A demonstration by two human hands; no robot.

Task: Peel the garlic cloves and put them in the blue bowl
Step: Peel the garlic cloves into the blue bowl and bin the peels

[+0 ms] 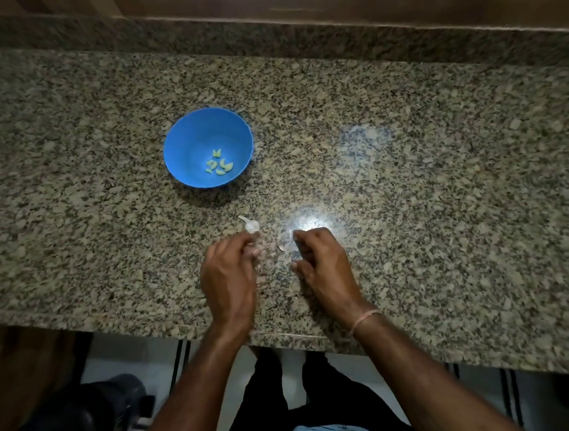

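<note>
Pretty dim shot overall, and the corners drop off to near black. A hard light from above leaves a blown-out white glare spot on the speckled brown granite countertop (444, 173), right at the right hand (322, 267), plus a fainter hazy patch further right. The round blue plastic bowl (180, 145) casts a soft shadow on its near side. The left hand (228, 278) looks slightly motion-smeared. The wide lens bows the counter's edges.

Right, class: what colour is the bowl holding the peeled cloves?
Plain blue, no pattern. The bowl shows best in the head view.
</note>
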